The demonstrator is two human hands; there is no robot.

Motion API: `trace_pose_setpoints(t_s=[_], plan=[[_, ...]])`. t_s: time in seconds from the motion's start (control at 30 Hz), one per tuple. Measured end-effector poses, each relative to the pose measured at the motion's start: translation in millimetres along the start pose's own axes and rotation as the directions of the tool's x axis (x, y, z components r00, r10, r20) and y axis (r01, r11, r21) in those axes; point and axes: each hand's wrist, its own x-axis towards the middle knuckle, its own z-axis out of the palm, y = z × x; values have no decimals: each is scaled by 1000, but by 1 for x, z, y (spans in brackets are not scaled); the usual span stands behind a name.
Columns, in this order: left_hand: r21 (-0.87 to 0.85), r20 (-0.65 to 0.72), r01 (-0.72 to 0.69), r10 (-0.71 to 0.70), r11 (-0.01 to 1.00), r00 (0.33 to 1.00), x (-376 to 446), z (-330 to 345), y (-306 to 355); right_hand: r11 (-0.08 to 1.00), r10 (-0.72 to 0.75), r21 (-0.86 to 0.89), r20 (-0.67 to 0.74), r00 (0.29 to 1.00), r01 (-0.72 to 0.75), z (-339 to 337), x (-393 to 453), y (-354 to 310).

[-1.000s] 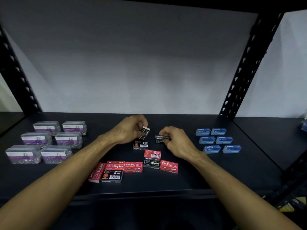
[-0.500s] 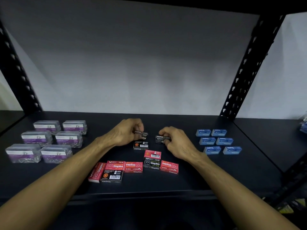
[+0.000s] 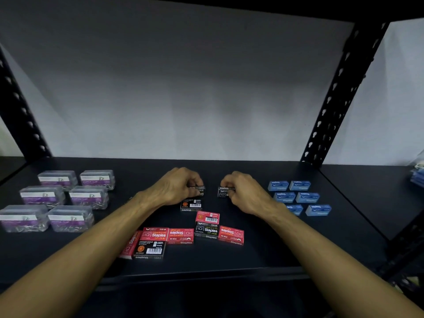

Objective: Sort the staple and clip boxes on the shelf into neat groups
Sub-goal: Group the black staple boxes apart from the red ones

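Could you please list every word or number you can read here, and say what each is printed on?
"Staples", "10", "PREMIUM CLASS": red staple box, black staple box.
"Staples", upside down: red boxes.
"PAPER CLIP": clear clip boxes, faint.
Blue boxes: print blurred.
Barcode digits and fine print: too small.
Boxes under left hand and right hand: mostly covered.

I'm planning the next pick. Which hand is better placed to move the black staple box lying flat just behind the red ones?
Probably left. The left hand sits directly behind that black staple box, almost over it. The right hand is farther right, gripping another black box near the blue boxes.
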Motion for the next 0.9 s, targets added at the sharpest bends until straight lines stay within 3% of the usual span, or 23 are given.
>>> trace_pose_setpoints(t_s=[0.4, 0.9], plan=[[-13, -46, -18, 18, 1000, 999, 32, 18, 27, 989, 80, -123, 15, 997, -77, -15, 11, 30], [6, -58, -13, 13, 1000, 998, 46, 25, 32, 990, 75, -123, 5, 997, -73, -16, 14, 39]])
